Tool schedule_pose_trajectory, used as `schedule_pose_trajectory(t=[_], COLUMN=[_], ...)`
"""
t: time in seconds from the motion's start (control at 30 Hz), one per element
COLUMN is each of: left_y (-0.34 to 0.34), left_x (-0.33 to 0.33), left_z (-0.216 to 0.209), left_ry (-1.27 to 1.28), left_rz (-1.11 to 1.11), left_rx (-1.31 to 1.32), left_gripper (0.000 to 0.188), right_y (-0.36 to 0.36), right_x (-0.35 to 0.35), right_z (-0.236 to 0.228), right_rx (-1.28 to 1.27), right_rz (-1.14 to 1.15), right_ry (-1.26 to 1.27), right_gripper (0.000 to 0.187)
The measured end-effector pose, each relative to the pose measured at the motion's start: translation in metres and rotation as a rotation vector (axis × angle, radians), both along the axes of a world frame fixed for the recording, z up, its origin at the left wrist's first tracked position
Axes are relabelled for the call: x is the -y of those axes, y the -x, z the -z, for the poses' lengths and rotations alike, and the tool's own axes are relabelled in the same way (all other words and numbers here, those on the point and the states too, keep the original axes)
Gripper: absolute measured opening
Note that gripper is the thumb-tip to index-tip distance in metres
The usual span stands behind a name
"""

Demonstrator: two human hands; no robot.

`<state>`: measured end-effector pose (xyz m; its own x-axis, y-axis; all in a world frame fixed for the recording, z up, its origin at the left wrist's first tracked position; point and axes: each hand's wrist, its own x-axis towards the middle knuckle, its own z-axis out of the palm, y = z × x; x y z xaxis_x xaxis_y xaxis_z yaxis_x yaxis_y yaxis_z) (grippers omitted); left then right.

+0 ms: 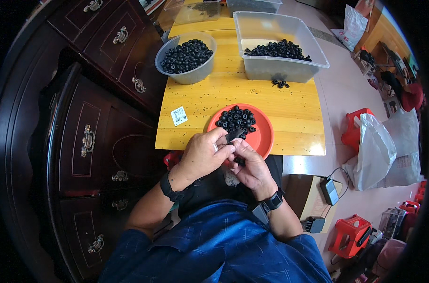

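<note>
In front of my body, over the near rim of a red plate (267, 137), my two hands meet. My left hand (198, 153) is closed in a pinch on a small flat black piece (233, 136), whose kind I cannot make out. My right hand (252, 170) presses thumb and fingers together against the left fingertips, at the lower end of that piece. What lies between the right fingertips is too small to name. Below its curled fingers some black bits (239, 161) show. On the plate lies a heap of small black ring-shaped parts (236, 119).
A round clear tub (191, 78) and a rectangular clear bin (283, 68), both holding black parts, stand farther back on the yellow table (214, 96). A few loose parts (280, 84) lie by the bin. Dark cabinets (106, 118) line the left; red stools (350, 236) stand at right.
</note>
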<state>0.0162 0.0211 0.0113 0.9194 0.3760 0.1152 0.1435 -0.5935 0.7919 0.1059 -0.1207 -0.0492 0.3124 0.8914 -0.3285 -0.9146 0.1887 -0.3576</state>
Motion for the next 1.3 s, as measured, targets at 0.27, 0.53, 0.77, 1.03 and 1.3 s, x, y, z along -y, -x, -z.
schedule_pose_trajectory(t=[0.27,0.53,0.77,1.03,1.3], left_y=[0.003,0.008,0.004,0.008,0.009], left_x=[-0.006,-0.003,0.013,0.012,0.007], left_z=[0.018,0.001,0.003,-0.003,-0.004], left_ry=[0.654,0.562,0.044,-0.329,-0.092], left_rz=[0.146,0.142,-0.038,0.039,-0.032], left_rx=[0.068,0.043,0.193,0.353,0.292], left_gripper=[0.009,0.018,0.027,0.027,0.021], right_y=[0.006,0.007,0.009,0.007,0.003], right_x=[-0.002,-0.003,-0.003,-0.001,0.002], right_z=[0.007,-0.006,-0.014,-0.011,-0.002], right_rx=[0.003,0.12,0.217,0.09,0.086], right_rz=[0.07,0.134,0.16,0.166,0.158], right_ry=[-0.106,-0.064,-0.011,-0.052,-0.141], right_gripper=[0.01,0.014,0.012,0.014,0.016])
